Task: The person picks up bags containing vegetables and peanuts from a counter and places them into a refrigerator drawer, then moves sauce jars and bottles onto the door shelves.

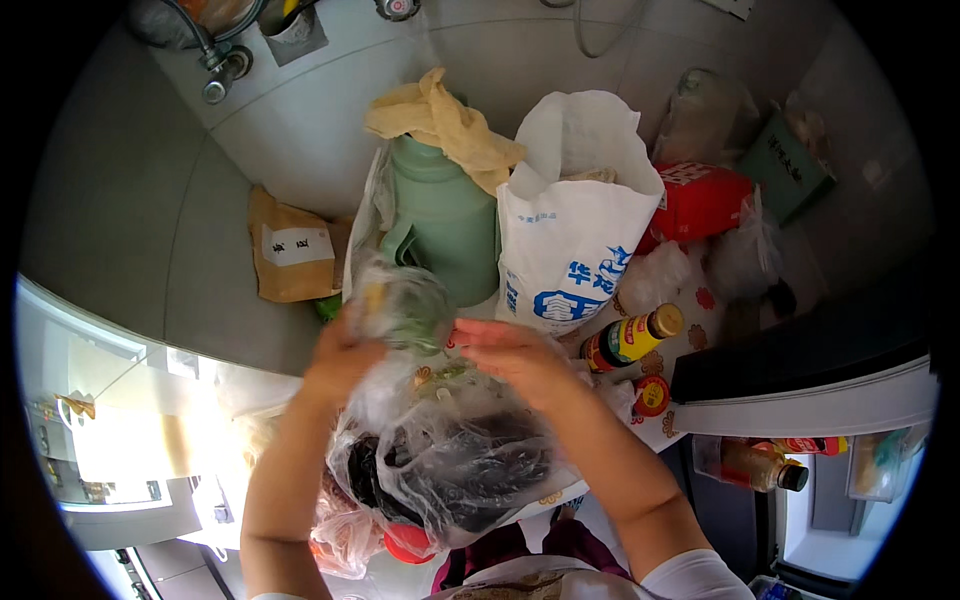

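My left hand (345, 355) grips a clear plastic bag (410, 305), blurred by motion, with something green and yellowish inside. To its right my right hand (510, 355) has its fingers stretched toward that bag, holding nothing I can see. Beneath both hands lies a large clear plastic bag (470, 455) with dark contents, near the table's front edge. Just behind the held bag stands a green jug (440, 220) with a handle, a tan cloth (440, 125) draped over its top. A white sack (565, 240) with blue print stands open beside the jug.
A dark sauce bottle (630, 338) leans on the flower-patterned table at right, near a red-lidded jar (651, 396). Behind are a red package (700, 205) and a green box (785, 165). A brown paper bag (290, 245) rests at left. An open fridge door (810, 400) borders the right.
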Available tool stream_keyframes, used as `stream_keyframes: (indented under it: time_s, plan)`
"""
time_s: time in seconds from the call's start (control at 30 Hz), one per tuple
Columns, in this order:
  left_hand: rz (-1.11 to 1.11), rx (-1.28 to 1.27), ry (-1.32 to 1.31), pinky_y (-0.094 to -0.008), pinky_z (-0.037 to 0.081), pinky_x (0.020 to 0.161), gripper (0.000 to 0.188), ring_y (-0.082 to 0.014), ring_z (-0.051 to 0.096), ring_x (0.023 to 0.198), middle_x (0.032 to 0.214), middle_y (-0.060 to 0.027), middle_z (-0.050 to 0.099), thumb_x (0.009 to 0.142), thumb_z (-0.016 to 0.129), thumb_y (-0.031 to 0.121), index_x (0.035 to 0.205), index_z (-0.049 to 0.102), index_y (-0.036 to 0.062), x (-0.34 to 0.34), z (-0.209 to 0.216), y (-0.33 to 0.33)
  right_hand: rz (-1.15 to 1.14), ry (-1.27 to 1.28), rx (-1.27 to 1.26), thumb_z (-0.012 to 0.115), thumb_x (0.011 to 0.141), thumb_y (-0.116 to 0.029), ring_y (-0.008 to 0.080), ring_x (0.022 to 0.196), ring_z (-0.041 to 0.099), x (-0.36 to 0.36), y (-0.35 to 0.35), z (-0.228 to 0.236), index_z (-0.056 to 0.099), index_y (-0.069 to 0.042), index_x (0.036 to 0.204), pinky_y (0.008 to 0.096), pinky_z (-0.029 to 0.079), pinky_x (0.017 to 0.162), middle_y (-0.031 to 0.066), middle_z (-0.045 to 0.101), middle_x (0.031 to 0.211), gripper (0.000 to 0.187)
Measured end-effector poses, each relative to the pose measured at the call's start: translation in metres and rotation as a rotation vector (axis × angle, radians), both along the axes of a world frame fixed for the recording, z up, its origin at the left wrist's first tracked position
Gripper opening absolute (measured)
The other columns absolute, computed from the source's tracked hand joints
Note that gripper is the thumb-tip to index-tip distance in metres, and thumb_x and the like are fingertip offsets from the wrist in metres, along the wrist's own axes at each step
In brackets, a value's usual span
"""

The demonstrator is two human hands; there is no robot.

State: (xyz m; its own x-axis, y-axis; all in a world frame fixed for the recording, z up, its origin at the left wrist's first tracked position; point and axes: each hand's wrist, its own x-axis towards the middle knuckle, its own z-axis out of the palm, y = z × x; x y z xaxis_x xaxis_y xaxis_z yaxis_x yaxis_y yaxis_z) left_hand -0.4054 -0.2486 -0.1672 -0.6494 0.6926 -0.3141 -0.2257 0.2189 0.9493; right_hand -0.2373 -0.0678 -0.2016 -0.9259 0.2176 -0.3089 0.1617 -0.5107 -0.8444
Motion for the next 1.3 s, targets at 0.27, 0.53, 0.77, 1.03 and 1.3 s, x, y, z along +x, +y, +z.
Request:
stream_keyframes:
  time_s: [0.27, 0.53, 0.77, 1.03, 1.3]
  plan:
    - [0.324, 0.073, -0.555, -0.0361, 0.055, 0.073, 0.06, -0.029, 0.064, 0.082, 0.102, -0.0191, 0.062, 0.064, 0.055, -0.002, 0.123, 0.045, -0.0072, 0.046, 0.079, -0.048, 0.484, 0.149, 1.117, 0.051, 0.094, -0.025, 0.0295, 0.112, 0.055, 0.04, -0.02, -0.055, 0.048, -0.006, 0.131, 0.0391, 0.041, 0.097, 0.0145, 0.053, 0.129, 0.041]
    - [0.37, 0.161, -0.562, -0.0374, 0.055, 0.07, 0.052, -0.0292, 0.064, 0.08, 0.098, -0.0186, 0.062, 0.067, 0.055, 0.001, 0.118, 0.048, -0.0071, 0.068, 0.064, -0.081, 0.738, -0.103, 1.018, 0.051, 0.09, -0.02, 0.0393, 0.103, 0.055, 0.019, -0.037, -0.036, 0.054, -0.006, 0.121, 0.0429, 0.045, 0.088, 0.0201, 0.053, 0.122, 0.035]
    - [0.406, 0.262, -0.502, -0.0386, 0.055, 0.068, 0.046, -0.0294, 0.064, 0.077, 0.094, -0.0183, 0.062, 0.069, 0.055, 0.004, 0.114, 0.05, -0.0071, 0.079, 0.063, -0.098, 0.446, -0.306, 1.583, 0.059, 0.077, -0.012, 0.0366, 0.102, 0.058, -0.014, -0.032, -0.1, 0.061, -0.004, 0.101, 0.0422, 0.05, 0.082, 0.0175, 0.062, 0.107, 0.026]
    - [0.503, 0.485, -0.431, -0.0399, 0.055, 0.065, 0.04, -0.0296, 0.063, 0.075, 0.09, -0.0179, 0.062, 0.072, 0.055, 0.007, 0.109, 0.053, -0.0071, 0.09, 0.065, -0.103, -0.311, 0.001, 1.578, 0.061, 0.072, -0.006, 0.0327, 0.106, 0.055, -0.024, -0.011, -0.022, 0.058, -0.001, 0.103, 0.0369, 0.047, 0.086, 0.0216, 0.056, 0.114, 0.031]
    - [0.472, 0.67, -0.63, -0.0412, 0.054, 0.074, 0.035, -0.0286, 0.062, 0.081, 0.09, -0.0149, 0.061, 0.076, 0.052, 0.01, 0.108, 0.053, -0.0037, 0.123, 0.093, -0.08, -0.562, 0.171, -0.039, 0.055, 0.076, 0.008, 0.0232, 0.111, 0.053, 0.045, -0.013, 0.11, 0.04, 0.0, 0.131, 0.0337, 0.041, 0.094, 0.0122, 0.054, 0.121, 0.058]
